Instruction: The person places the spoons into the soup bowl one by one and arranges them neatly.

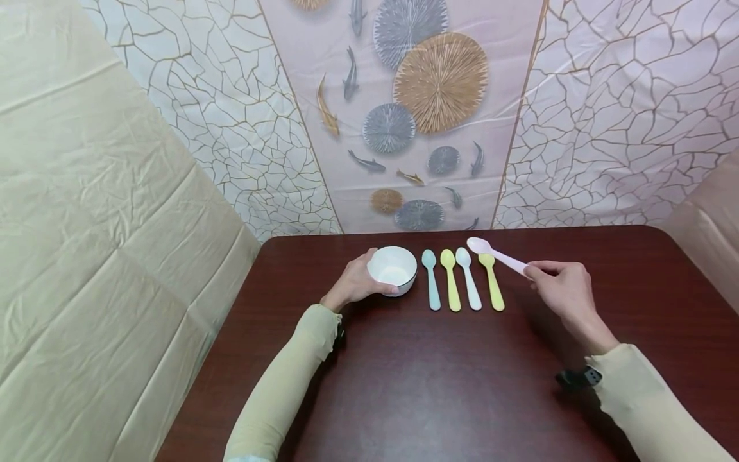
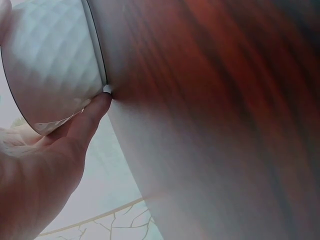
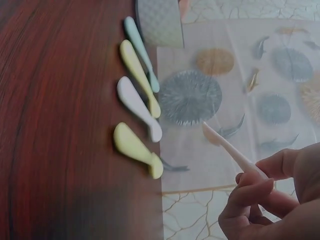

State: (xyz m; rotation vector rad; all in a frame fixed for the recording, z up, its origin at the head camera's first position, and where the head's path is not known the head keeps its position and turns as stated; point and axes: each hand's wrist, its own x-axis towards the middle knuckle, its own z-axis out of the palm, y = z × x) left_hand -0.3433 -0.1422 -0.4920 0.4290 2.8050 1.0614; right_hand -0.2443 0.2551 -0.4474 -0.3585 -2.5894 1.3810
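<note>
- R hand (image 1: 562, 289): fingers pinch pink spoon (image 1: 508, 260) by handle; loose grip may drop it.
- L hand (image 1: 358, 280): fingers grip white bowl (image 1: 394, 269); uneven push could tip it.
- Btwn, on counter (image 1: 416, 385): yellow spoon (image 1: 492, 282) nr R fingers, 3 spoons (image 1: 451, 282) beyond; low pass might knock 'em.

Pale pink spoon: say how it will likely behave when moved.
The pale pink spoon is probably stiff: it juts straight, unsagging, from the right hand. It looks light, being slim and pinched near one end. Its smooth surface might be slightly slippery.
</note>
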